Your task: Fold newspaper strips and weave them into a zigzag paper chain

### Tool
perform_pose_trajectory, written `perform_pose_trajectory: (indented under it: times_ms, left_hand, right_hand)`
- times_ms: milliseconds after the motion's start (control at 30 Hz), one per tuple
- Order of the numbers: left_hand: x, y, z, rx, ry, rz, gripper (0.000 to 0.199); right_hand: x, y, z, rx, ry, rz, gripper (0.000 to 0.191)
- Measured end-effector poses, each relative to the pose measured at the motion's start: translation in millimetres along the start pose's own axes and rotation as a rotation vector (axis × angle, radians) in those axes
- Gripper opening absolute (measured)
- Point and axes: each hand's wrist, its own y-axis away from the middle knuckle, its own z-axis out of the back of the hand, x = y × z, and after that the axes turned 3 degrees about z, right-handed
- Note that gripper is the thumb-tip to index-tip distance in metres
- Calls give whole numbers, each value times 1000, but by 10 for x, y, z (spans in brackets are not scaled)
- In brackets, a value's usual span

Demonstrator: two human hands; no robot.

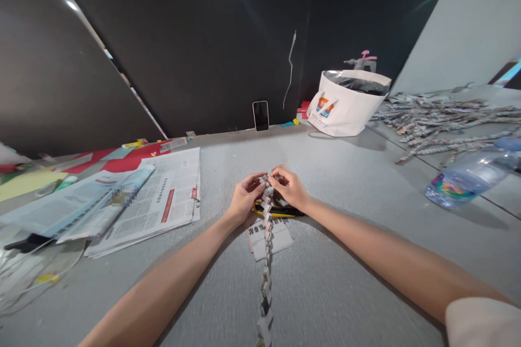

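Note:
A zigzag chain of folded newsprint (267, 236) runs from between my fingers down to the bottom edge of the view. My left hand (245, 195) pinches its far end from the left. On the other side, my right hand (290, 188) has its fingers closed on the same end. Beneath the chain and close to my right wrist lies a yellow and black tool (285, 211), partly hidden. Cut pieces of newspaper (280, 241) rest on the grey table (220, 293) under the chain.
Newspapers (179, 195) and a rolled sheet lie at the left, near cables (61, 276). A phone (261, 115) leans on the black partition. A white bag (345, 108), a plastic bottle (464, 179) and a pile of paper chains (427, 119) are at the right.

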Motion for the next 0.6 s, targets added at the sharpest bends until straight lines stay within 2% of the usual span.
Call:
perform_pose_trajectory:
  times_ms: [200, 600]
  left_hand:
    - [-95, 56, -53, -62, -134, -64, 46]
    - [-40, 51, -39, -96, -208, -114, 39]
  right_hand:
    - [-14, 7, 13, 14, 5, -12, 30]
    - [32, -12, 19, 76, 35, 44, 35]
